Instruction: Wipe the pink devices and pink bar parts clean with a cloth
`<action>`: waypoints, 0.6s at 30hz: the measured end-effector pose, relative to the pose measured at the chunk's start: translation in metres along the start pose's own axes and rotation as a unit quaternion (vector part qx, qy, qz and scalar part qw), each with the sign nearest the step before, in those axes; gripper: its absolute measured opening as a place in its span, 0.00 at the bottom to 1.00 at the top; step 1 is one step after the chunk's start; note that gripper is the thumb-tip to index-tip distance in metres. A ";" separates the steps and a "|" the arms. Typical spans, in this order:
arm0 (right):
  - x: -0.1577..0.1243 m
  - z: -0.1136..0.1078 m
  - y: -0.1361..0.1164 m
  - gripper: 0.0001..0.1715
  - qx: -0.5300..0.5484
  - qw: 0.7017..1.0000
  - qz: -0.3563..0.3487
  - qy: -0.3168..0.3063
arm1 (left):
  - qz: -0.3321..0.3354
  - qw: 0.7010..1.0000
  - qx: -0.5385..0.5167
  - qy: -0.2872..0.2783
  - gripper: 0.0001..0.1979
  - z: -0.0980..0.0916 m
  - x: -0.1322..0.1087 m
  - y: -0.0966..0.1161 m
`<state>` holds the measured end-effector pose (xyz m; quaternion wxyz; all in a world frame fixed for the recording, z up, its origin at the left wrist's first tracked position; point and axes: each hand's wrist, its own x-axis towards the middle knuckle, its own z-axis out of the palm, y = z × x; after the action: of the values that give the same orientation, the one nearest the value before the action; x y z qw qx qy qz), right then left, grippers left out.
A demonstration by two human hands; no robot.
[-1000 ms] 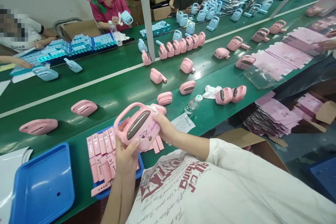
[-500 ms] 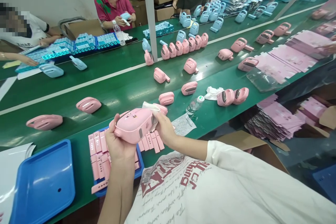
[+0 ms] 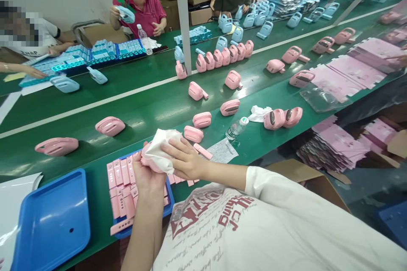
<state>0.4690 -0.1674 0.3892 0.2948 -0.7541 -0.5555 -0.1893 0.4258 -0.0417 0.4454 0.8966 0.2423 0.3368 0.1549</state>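
Note:
My left hand (image 3: 147, 176) is wrapped round a pink rounded plastic device (image 3: 154, 168) and holds it up above the bench. Over its face lies a white cloth (image 3: 161, 144). My right hand (image 3: 184, 159) presses that cloth onto the device with its fingers laid across it; the fabric hides most of the device. Beneath my hands sits a blue tray (image 3: 171, 201) of pink strip-shaped parts (image 3: 122, 199), some with dark buttons. Just beyond my right hand stand two similar pink devices (image 3: 193, 134), beside a loose pink stick (image 3: 202, 151).
At the left lies a blue tray (image 3: 54, 220). A water bottle (image 3: 237, 128), a printed sheet (image 3: 223, 150) and a crumpled white cloth (image 3: 260, 113) are to the right. Pink devices are spread along the green belt (image 3: 152, 103). Co-workers sit across, with light-blue devices (image 3: 65, 84).
My right hand has brought the white cloth from the device's right side over its face. The device has turned in my left hand. A co-worker opposite has raised a light-blue device.

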 end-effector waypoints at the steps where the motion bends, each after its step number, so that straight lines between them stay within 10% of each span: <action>1: -0.003 0.002 -0.005 0.30 0.000 0.999 0.032 -0.002 | 0.008 1.000 -0.013 0.024 0.16 0.003 0.002 -0.001; 8: -0.001 0.005 -0.030 0.45 0.219 0.942 0.245 0.066 | 0.028 0.997 0.057 0.044 0.18 0.002 0.005 -0.014; 13: 0.012 -0.007 -0.001 0.43 0.583 0.708 0.391 0.076 | 0.077 0.986 0.120 0.085 0.13 -0.006 0.011 -0.007; 18: -0.002 0.001 0.015 0.35 0.753 0.505 0.421 0.025 | -0.019 0.956 0.275 -0.100 0.15 -0.027 0.011 -0.005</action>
<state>0.4826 -0.1716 0.3841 0.8105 -0.3880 -0.0985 0.4275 0.4161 -0.0320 0.4198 0.8273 0.4873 0.2793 0.0137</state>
